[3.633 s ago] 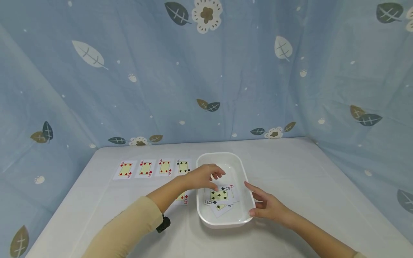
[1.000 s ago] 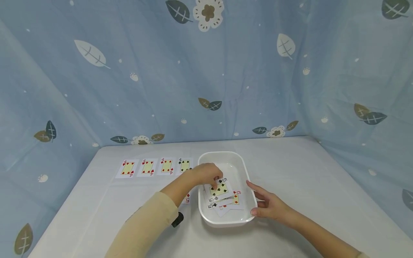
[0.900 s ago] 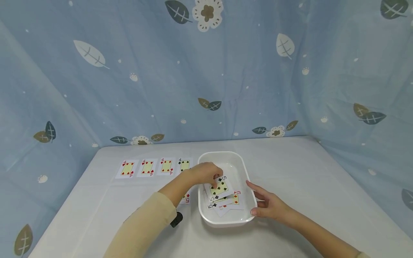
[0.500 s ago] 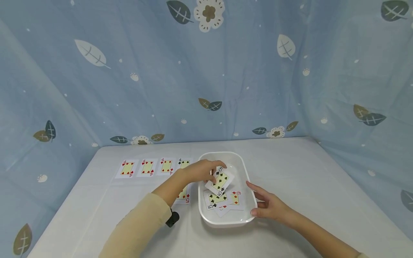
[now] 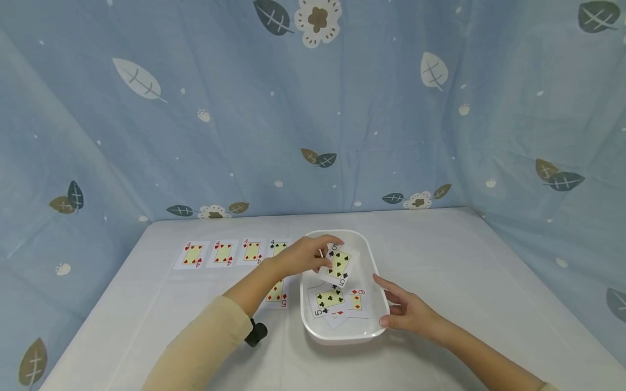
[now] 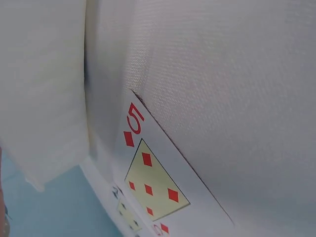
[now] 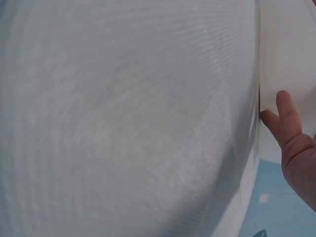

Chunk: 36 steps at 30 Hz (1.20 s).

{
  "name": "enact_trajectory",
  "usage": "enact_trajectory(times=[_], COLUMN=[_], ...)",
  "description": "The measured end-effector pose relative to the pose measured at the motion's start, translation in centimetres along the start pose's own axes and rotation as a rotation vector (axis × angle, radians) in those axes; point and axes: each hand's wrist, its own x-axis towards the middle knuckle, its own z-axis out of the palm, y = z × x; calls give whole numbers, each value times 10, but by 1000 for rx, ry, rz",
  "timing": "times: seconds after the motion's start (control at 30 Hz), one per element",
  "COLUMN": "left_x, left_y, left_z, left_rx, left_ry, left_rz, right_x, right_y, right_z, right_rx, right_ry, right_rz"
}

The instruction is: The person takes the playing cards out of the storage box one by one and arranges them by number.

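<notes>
My left hand (image 5: 303,256) pinches a five of spades playing card (image 5: 339,263), which is tilted up over the white plastic tub (image 5: 344,341). Inside the tub lie a five of clubs (image 5: 330,298), a red diamond card (image 5: 361,309) and another card partly covered beneath them. Against the tub's right side rests my right hand (image 5: 413,314), fingers spread along its outer wall. The right wrist view shows two fingers (image 7: 289,116) touching that wall. A five of diamonds (image 6: 148,187) lies face up on the cloth left of the tub, partly hidden by my left arm in the head view.
A row of fours, including a four of hearts (image 5: 192,255) and a four of diamonds (image 5: 251,252), lies at the back left of the white table (image 5: 440,244). A small black object (image 5: 256,334) shows beside my left sleeve. Blue patterned fabric (image 5: 244,136) hangs behind.
My left hand has lifted the five of spades off the other cards and turned it, uncovering the five of clubs. My right hand has stayed at the tub's side.
</notes>
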Motion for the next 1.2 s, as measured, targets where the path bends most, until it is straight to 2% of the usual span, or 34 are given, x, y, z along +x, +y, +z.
enact_trajectory(times=[0.3, 0.6, 0.8, 1.0, 1.2], left_x=[-13, -29, -43, -58, -75], left_y=[-1, -3, -10, -18, -25], left_z=[-8, -17, -24, -31, -36], left_rx=[-117, -181, -208, -209, -230], left_ry=[96, 173, 210, 251, 290], left_rz=[-3, 54, 37, -5, -13], right_x=[0, 0, 0, -1, -1], right_y=[0, 1, 0, -2, -3], right_z=[0, 0, 1, 1, 2], right_rx=[6, 20, 27, -6, -36], right_ry=[10, 2, 2, 25, 43], right_rz=[37, 36, 44, 57, 79])
